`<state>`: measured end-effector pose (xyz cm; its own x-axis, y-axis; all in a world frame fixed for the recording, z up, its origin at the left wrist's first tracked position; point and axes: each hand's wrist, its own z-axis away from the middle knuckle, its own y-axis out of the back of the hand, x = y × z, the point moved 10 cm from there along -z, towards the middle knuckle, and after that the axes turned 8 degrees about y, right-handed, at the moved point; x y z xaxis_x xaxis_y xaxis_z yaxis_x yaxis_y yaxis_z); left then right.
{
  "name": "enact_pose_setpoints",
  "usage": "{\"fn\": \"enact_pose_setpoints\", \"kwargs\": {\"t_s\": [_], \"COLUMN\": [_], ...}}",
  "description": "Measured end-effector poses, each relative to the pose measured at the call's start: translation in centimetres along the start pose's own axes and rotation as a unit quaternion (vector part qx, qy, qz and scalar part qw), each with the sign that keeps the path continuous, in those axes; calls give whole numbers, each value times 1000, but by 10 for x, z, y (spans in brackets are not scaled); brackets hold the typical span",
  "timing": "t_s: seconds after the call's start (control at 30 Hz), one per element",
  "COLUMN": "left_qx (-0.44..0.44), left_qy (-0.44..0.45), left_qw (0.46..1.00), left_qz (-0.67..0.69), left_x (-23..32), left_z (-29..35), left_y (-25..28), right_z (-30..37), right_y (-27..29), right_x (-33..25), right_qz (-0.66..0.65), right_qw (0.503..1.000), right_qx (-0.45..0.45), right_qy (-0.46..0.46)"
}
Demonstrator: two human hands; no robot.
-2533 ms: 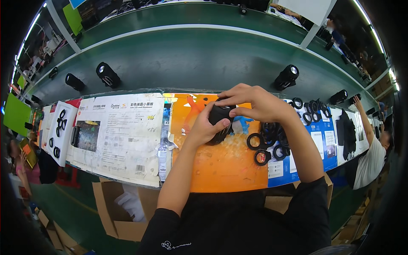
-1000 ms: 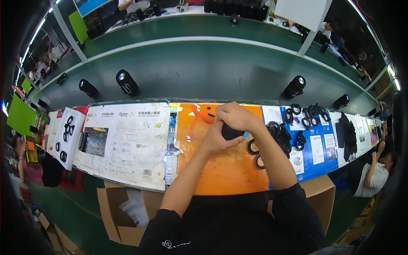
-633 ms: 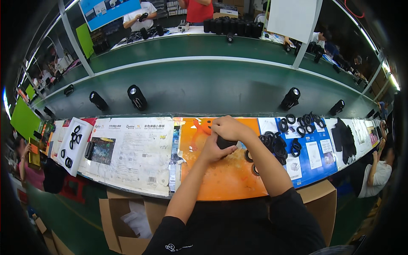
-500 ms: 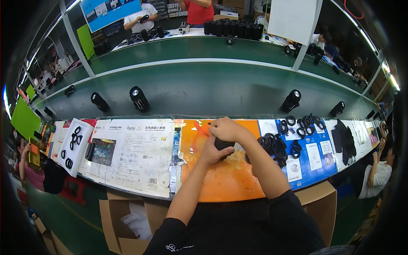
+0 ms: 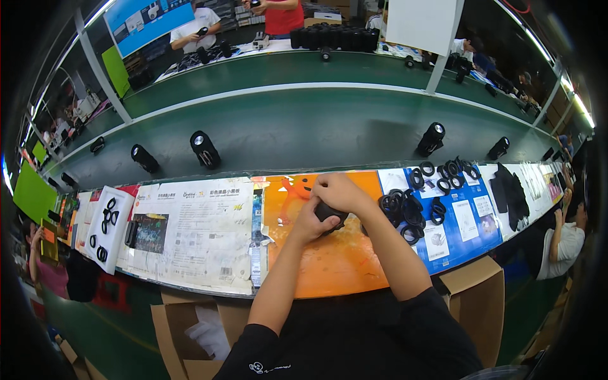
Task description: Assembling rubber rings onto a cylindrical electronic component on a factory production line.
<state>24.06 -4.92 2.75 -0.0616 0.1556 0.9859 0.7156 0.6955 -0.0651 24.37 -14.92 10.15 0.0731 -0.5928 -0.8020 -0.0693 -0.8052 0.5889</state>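
Observation:
Over the orange board, both hands hold a black cylindrical speaker (image 5: pixel 329 213), mostly hidden by my fingers. My left hand (image 5: pixel 309 221) wraps its side, thumb lying across the near face. From above, my right hand (image 5: pixel 337 192) closes over the far end with bent fingers. Just right of my right forearm, a heap of black rings (image 5: pixel 403 214) lies partly on a blue board, with more loose black rings (image 5: pixel 450 175) behind it.
A green conveyor belt (image 5: pixel 304 136) runs beyond the bench, carrying black speakers (image 5: pixel 204 150) spaced apart. To the left, a white tray (image 5: pixel 109 252) holds black rings. Open cardboard boxes (image 5: pixel 172 329) stand below the bench edge. Other people work across the belt and at both sides.
The view has shifted slightly, so the bench and belt appear a little further left. Both hands stay around the speaker, and slightly more of its near face shows.

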Motion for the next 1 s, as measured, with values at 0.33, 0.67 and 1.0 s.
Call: {"fn": "enact_pose_setpoints", "kwargs": {"t_s": [0.33, 0.67, 1.0], "left_qx": [-35, -16, -2], "left_qy": [51, 21, 8], "left_qw": [998, 1000, 999], "left_qz": [12, -16, -43], "left_x": [-19, 1, 14], "left_z": [5, 4, 7], "left_y": [4, -3, -5], "right_z": [11, 8, 1], "right_y": [3, 13, 6], "right_x": [-12, -6, 0], "right_qz": [56, 37, 28], "right_qw": [998, 997, 999], "right_qx": [33, 66, 43], "right_qy": [3, 12, 9]}}
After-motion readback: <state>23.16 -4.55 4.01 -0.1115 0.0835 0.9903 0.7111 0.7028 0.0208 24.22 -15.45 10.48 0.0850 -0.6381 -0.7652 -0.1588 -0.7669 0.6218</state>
